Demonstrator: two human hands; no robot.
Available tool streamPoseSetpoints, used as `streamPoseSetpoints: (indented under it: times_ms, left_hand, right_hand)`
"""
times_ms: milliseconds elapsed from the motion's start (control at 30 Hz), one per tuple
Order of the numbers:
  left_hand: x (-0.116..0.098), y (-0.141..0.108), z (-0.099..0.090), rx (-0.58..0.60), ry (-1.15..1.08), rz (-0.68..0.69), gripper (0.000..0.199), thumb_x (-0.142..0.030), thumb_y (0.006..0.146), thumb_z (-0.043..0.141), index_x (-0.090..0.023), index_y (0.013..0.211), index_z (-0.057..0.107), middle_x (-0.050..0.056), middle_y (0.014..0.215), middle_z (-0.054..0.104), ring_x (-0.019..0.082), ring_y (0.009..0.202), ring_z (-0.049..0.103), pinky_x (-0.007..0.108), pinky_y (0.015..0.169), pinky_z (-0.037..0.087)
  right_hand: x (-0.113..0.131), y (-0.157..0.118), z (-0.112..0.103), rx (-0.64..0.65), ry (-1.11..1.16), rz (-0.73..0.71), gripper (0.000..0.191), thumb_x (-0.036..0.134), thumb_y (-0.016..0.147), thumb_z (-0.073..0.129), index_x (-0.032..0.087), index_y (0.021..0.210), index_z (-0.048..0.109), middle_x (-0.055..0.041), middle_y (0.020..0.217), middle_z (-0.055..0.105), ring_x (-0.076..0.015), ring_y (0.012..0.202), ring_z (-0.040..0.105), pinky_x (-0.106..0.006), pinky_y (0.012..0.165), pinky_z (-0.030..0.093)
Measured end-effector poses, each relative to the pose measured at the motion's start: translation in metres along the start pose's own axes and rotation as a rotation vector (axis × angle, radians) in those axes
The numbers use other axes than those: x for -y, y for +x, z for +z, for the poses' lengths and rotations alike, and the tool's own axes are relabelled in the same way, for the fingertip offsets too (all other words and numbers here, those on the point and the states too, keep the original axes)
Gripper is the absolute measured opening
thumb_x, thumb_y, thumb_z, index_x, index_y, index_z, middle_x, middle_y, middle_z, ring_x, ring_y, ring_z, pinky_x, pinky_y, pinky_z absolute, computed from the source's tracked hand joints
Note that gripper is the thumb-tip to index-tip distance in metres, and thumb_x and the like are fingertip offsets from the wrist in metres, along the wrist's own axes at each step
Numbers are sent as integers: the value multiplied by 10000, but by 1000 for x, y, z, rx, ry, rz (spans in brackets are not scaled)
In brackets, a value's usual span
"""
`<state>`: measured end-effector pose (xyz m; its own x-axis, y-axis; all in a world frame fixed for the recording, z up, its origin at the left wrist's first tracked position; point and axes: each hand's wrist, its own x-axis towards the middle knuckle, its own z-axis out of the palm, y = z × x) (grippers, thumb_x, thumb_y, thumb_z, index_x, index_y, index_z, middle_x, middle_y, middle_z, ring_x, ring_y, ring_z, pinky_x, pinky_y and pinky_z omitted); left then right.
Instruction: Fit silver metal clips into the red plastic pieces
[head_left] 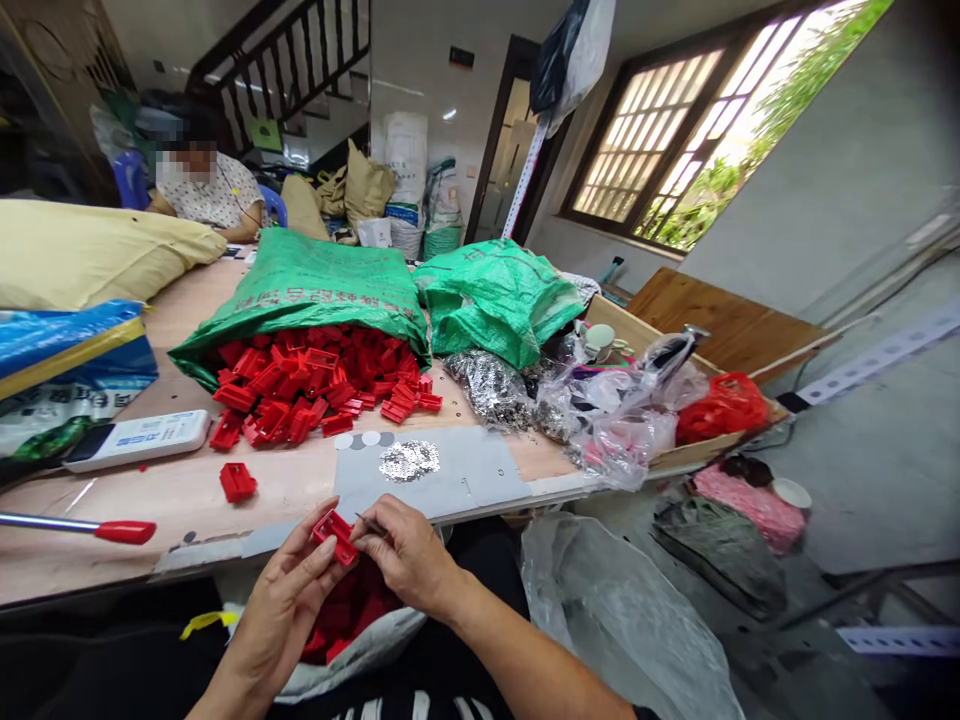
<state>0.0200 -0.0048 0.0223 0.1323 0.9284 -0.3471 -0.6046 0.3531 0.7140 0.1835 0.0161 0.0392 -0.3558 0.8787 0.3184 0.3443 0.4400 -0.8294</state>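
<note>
The left fingers grip a glossy red plastic block just below centre frame, its long axis slanting down toward the right hand, whose pinched fingertips meet its right end with a thin dark sliver. Above lies a loose pile of shiny, flat silvery metal bits.

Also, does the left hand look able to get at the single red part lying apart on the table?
Probably yes: the left hand is near the lone red part, with only bare table visible between, though it now holds another part.
</note>
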Motion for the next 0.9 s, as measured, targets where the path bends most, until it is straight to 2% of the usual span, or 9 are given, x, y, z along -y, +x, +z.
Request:
streamPoseSetpoints:
  times_ms: [133, 333, 533, 600, 767, 900]
  left_hand:
    - [-5, -1, 3, 21, -31, -2, 559, -223, 707, 765, -240, 1240, 597, 65, 1035, 719, 236, 989, 669, 320, 845, 557]
    - [-9, -9, 11, 86, 35, 67, 472, -213, 729, 746, -225, 1188, 637, 41, 975, 733, 158, 896, 670, 243, 852, 515]
    - [-8, -14, 15, 112, 58, 86, 463, -225, 733, 738, -242, 1185, 640, 27, 960, 735, 164, 906, 660, 261, 847, 507]
    - [-8, -15, 15, 120, 69, 93, 462, -230, 736, 733, -234, 1188, 635, 35, 964, 735, 178, 922, 660, 279, 862, 501]
    - [-7, -6, 10, 140, 190, 152, 420, -242, 749, 718, -226, 1157, 620, 56, 1084, 701, 189, 977, 640, 285, 877, 488]
    - [-7, 16, 3, 132, 452, 348, 360, -216, 724, 725, -228, 1061, 598, 48, 1121, 660, 155, 853, 635, 265, 772, 501]
  right_hand:
    - [2, -3, -3, 28, 42, -3, 157, 32, 811, 618, 188, 801, 607, 11, 790, 551, -128, 768, 538, -210, 715, 417]
    - [4, -7, -10, 110, 103, 8, 105, 91, 837, 611, 191, 826, 642, 1, 812, 570, -132, 783, 540, -231, 734, 410]
    - [-4, -13, -10, 130, 321, 180, 146, 181, 816, 649, 203, 940, 575, 39, 758, 547, -107, 663, 485, -215, 641, 393]
    - [-5, -15, -12, 113, 335, 194, 166, 216, 824, 641, 203, 964, 553, 40, 761, 536, -109, 668, 476, -216, 640, 393]
    - [-8, -18, -22, 78, 146, 174, 168, 273, 923, 514, 201, 1072, 542, -6, 885, 567, -132, 753, 505, -249, 711, 423]
    - [-18, -16, -25, 49, -81, 97, 253, 231, 970, 408, 209, 1149, 585, -61, 996, 547, -177, 926, 526, -318, 861, 431]
